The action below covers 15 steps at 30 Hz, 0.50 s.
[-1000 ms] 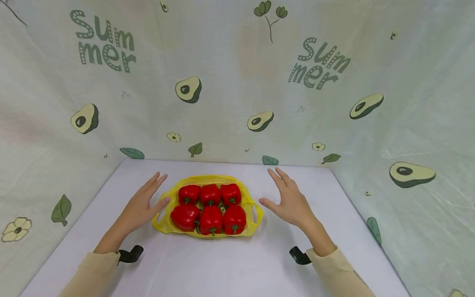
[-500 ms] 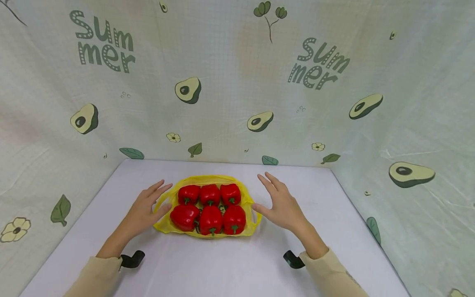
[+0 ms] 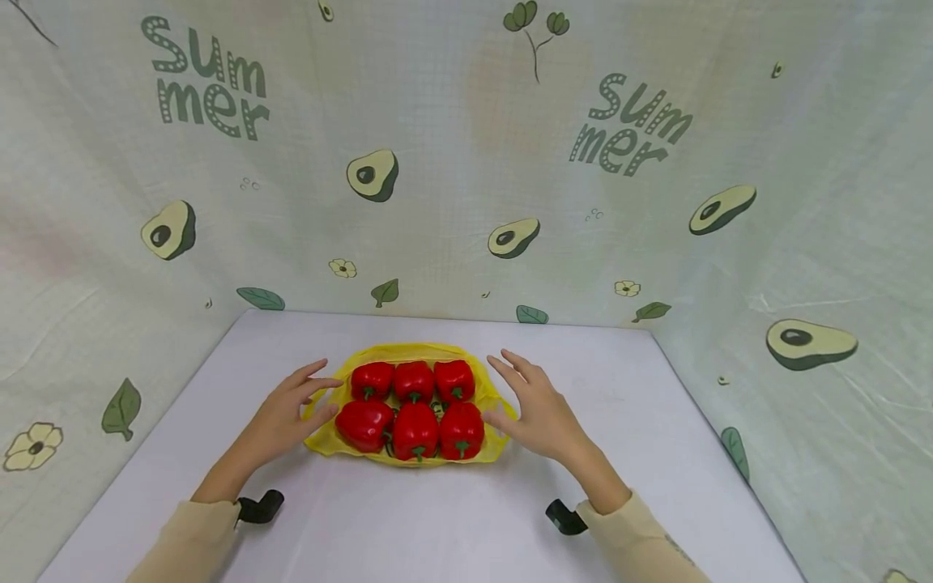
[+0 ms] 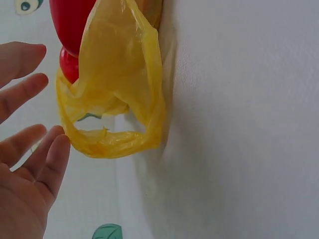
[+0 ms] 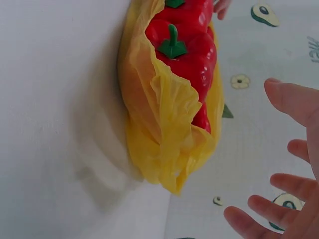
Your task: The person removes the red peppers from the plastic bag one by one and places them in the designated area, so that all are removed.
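A yellow plastic bag (image 3: 411, 352) lies spread open on the table, with several red bell peppers (image 3: 416, 429) in two rows inside it. Green stems show on the peppers. My left hand (image 3: 280, 417) hovers at the bag's left end, fingers spread and holding nothing. In the left wrist view its fingers (image 4: 37, 149) are beside the looped bag handle (image 4: 112, 144); whether they touch it I cannot tell. My right hand (image 3: 539, 413) is over the bag's right end with relaxed fingers. The right wrist view shows a gap between that hand and the bunched bag end (image 5: 169, 154).
The white table (image 3: 408, 526) runs back to a hanging cloth (image 3: 452, 121) printed with avocados, leaves and lettering. The cloth also walls both sides. A black camera mount (image 3: 261, 508) sits at my left wrist, another black mount (image 3: 565, 518) at my right.
My right hand has moved left to the bag's right end. My left hand has come slightly right and nearer to me, closer to the left handle. The bag and peppers stay in place.
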Each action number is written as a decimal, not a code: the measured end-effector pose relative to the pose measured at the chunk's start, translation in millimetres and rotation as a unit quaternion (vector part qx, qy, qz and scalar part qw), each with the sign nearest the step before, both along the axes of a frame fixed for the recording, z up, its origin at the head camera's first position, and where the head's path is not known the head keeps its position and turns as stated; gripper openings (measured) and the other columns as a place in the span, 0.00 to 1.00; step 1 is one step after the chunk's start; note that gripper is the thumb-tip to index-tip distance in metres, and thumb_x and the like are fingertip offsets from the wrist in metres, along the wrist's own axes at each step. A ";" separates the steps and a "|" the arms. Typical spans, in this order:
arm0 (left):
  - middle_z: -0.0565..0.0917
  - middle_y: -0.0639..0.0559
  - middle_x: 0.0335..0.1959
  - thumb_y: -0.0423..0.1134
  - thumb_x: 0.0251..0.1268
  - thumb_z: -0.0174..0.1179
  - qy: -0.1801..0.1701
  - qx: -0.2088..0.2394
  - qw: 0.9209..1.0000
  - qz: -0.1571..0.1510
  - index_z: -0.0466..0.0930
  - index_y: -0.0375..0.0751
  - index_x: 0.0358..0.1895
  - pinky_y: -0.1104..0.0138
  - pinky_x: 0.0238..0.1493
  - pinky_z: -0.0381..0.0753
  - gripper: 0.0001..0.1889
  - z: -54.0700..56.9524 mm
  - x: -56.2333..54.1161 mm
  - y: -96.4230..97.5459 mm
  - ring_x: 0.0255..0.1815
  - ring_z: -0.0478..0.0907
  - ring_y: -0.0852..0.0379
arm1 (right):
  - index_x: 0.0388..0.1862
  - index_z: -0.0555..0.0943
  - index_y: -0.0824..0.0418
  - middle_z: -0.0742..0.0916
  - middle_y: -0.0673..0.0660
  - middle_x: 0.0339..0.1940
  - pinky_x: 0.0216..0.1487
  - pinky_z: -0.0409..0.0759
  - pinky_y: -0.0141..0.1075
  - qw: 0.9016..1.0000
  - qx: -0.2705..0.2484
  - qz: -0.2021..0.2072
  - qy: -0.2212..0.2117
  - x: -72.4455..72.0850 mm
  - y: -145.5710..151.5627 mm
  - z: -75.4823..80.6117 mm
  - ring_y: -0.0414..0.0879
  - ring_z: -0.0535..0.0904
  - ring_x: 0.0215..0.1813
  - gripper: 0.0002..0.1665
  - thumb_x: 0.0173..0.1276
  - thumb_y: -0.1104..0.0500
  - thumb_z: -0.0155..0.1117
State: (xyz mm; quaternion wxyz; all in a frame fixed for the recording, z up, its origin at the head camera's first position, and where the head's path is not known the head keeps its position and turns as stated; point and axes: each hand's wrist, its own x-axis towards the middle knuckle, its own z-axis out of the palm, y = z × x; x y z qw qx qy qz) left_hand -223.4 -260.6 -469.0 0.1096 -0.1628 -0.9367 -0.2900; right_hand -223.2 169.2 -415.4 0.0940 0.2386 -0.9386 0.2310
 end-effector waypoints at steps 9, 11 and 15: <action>0.70 0.37 0.77 0.42 0.68 0.74 -0.012 0.002 1.000 -0.027 0.87 0.45 0.62 0.47 0.50 0.90 0.20 -0.1 -2.0 -3.4 0.56 0.84 0.39 | 0.85 0.66 0.45 0.68 0.54 0.85 0.61 0.83 0.63 1.000 0.006 0.004 -0.016 1.3 -5.4 -6.9 0.58 0.67 0.80 0.50 0.68 0.43 0.77; 0.72 0.37 0.76 0.40 0.67 0.75 -0.008 0.005 0.999 -0.041 0.87 0.45 0.61 0.49 0.51 0.90 0.20 -1.7 -3.8 -4.7 0.58 0.83 0.39 | 0.84 0.67 0.46 0.68 0.54 0.85 0.61 0.83 0.63 1.000 0.006 0.008 -0.015 1.6 -6.5 -8.2 0.58 0.67 0.80 0.49 0.68 0.43 0.77; 0.77 0.38 0.71 0.39 0.65 0.77 -0.003 0.009 0.998 -0.056 0.88 0.46 0.59 0.52 0.52 0.90 0.20 -3.5 -7.2 -9.0 0.63 0.81 0.38 | 0.84 0.67 0.47 0.68 0.54 0.85 0.62 0.84 0.61 1.000 0.007 0.015 -0.015 2.1 -8.2 -9.4 0.57 0.67 0.80 0.48 0.69 0.43 0.77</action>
